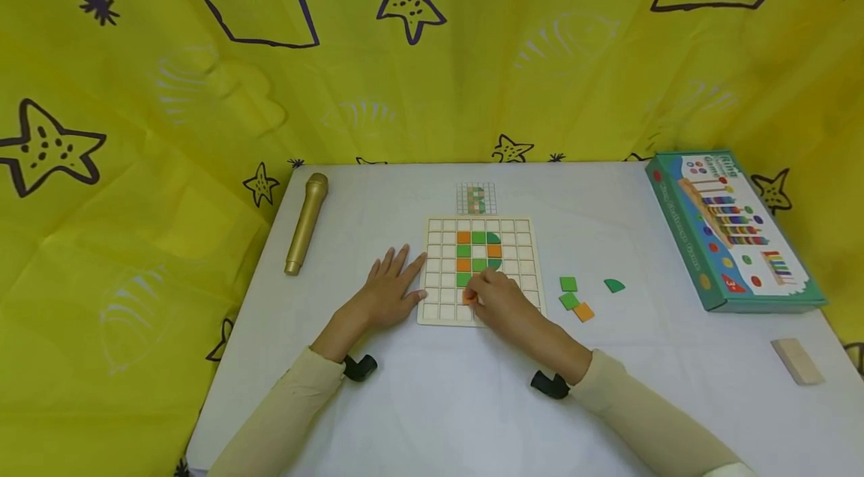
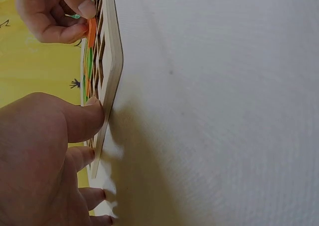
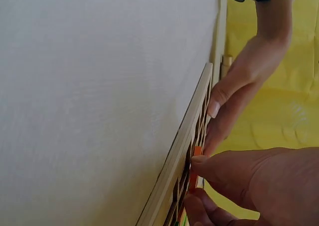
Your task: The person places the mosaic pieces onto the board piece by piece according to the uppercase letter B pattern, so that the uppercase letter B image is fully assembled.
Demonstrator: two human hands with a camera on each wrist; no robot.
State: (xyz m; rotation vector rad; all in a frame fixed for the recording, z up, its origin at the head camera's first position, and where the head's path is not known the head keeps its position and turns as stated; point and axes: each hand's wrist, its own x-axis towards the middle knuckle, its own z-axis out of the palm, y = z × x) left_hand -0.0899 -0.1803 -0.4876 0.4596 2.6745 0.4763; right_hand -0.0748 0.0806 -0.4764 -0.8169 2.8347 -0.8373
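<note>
A square wooden grid board [image 1: 529,267] lies on the table, with orange and green tiles set in several of its cells. My right hand [image 1: 502,304] pinches an orange square tile [image 2: 91,32] between thumb and fingertips, low over the board's near rows. Spread along the board's left edge is my left hand [image 1: 388,295], its thumb and index fingertip at the rim, fingers straight. Behind the board sits a small pattern card [image 1: 475,199] printed with a coloured tile design on a grid. The right hand covers part of the board's lower right in the head view.
Loose to the right of the board are green squares [image 1: 568,284], an orange square [image 1: 583,312] and a green quarter-round tile [image 1: 614,286]. Farther right stand a game box [image 1: 739,229] and a wooden block [image 1: 797,361]. A gold microphone [image 1: 307,223] lies at the left.
</note>
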